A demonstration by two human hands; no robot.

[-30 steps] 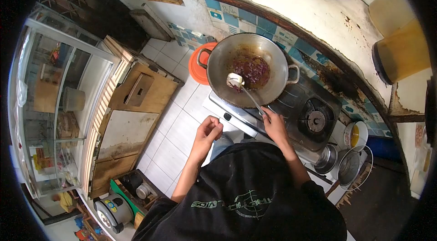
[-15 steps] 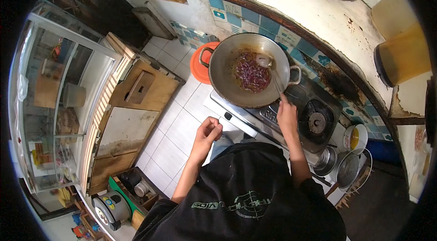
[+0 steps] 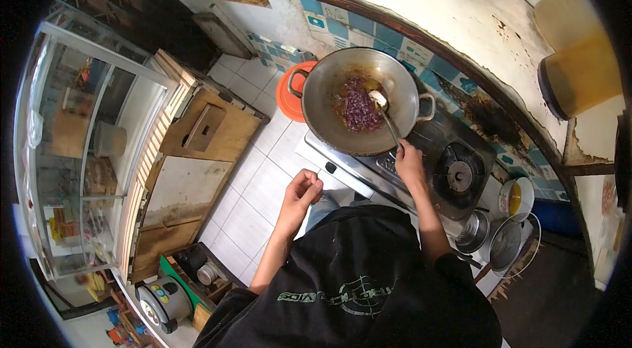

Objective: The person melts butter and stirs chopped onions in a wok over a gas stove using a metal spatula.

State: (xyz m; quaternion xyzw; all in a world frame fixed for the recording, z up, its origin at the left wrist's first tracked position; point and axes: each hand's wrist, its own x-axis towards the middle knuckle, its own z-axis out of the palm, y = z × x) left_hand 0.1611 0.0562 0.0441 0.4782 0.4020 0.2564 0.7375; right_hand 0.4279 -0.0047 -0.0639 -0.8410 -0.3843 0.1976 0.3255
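My right hand (image 3: pixel 409 162) grips the handle of a metal ladle (image 3: pixel 390 123) near the wok's front rim. The ladle's head rests at the right side of a dark purple-red sliced food, which looks like shallots or onions (image 3: pixel 361 110), in oily residue. The food lies in the bottom of a wide two-handled metal wok (image 3: pixel 322 121) on the stove. My left hand (image 3: pixel 302 195) is held in front of my body, away from the wok, its fingers curled in with nothing visible in them.
A bare burner (image 3: pixel 459 175) is on the stove's right side. An orange round lid or stool top (image 3: pixel 288 103) is beside the wok. Bowls and a sieve (image 3: pixel 505 247) stand at the right. A wooden cabinet (image 3: pixel 191 144) is on the left, and a ledge (image 3: pixel 421 2) runs above.
The ladle's head has moved down and slightly toward the wok's middle, pushing the food into a tighter heap. My right hand has shifted a little left. The left hand stays put.
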